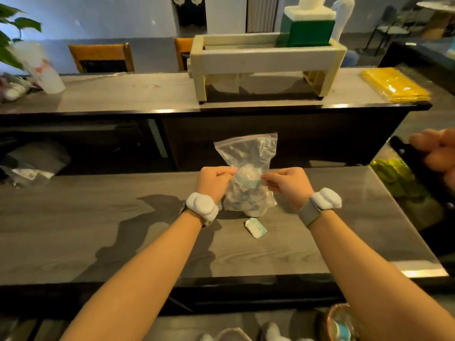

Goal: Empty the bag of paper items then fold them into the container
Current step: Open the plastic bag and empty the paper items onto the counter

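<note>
**Emptying the bag**

At centre frame our left hand (pixel 213 180) and right hand (pixel 286 182) each pinch one side of the clear bag (pixel 247 153), held above the grey counter (pixel 103 232). We judge emptying barely begun: one paper item (pixel 256 227) lies below; next, shake out the rest, too bunched to count.

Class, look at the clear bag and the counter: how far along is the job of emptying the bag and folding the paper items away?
Barely begun. Done: one paper item lies on the counter below the bag. In hand: the left hand and right hand pinch the bag by its sides, held up, most paper items still inside. Left: emptying the rest, then all the folding; nothing folded shows.
</note>
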Motion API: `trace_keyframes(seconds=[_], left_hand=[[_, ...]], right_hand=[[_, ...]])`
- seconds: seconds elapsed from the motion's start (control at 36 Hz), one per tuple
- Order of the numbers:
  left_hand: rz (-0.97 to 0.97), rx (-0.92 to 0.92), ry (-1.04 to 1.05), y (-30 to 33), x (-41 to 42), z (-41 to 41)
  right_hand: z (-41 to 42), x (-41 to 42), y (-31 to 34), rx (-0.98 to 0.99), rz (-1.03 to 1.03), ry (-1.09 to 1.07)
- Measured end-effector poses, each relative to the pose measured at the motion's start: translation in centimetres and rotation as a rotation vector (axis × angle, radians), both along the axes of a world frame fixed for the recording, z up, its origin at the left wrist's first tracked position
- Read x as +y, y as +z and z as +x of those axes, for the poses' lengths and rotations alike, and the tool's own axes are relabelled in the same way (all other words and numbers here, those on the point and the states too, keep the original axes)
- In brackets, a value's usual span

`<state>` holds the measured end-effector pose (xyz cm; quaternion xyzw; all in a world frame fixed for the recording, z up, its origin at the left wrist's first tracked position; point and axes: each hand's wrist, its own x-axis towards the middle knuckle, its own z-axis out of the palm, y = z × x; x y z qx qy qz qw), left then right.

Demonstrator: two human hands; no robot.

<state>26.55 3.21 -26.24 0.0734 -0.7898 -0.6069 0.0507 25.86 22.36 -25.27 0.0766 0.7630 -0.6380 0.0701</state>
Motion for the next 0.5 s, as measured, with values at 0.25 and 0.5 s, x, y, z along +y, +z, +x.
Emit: trace_keyframes(seconds=[0.25,0.5], left_hand=[[-0.080,-0.107,-0.099,-6.0,-1.1,3.4],[-0.026,-0.234,-0.087,-10.7,-1.4,5.1]], right_hand=[[2.7,1.1,-5.2,-0.109,0.083,0.119],[4.6,0.8,-9.4,-0.156,0.289,0.088]])
